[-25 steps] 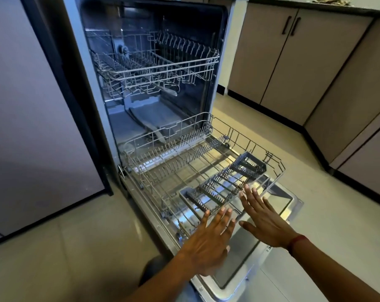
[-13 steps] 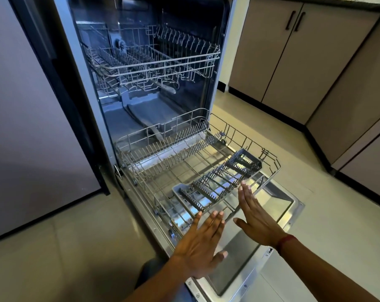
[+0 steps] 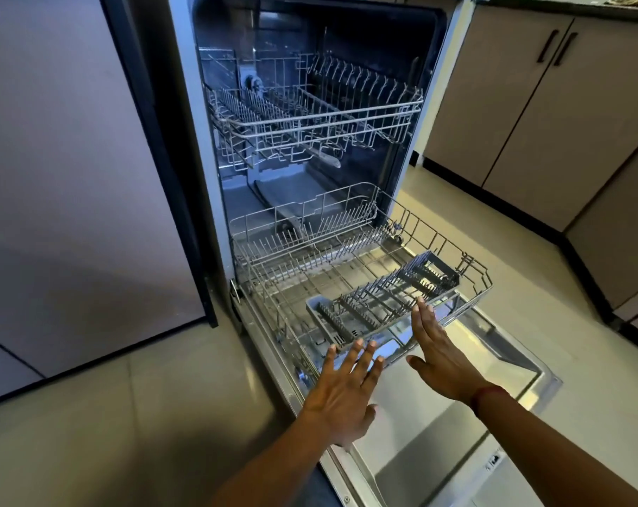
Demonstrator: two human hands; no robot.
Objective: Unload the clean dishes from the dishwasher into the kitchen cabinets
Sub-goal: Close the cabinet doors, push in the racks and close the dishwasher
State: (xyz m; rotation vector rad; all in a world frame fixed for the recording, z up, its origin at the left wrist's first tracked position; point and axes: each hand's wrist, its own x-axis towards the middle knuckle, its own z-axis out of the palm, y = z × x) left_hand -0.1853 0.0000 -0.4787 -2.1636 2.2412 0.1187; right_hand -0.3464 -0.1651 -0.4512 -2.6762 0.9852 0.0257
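left hand — fingers spread | right hand — fingers straight | near lower rack

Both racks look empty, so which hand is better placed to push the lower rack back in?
Probably the right hand: its open fingers reach the middle front rim of the lower rack, by the cutlery basket. The left hand sits at the rim's corner.

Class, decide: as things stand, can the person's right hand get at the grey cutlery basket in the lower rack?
Probably yes: the right hand is open, fingertips at the front edge of the cutlery basket; the lower rack is pulled out, nothing between.
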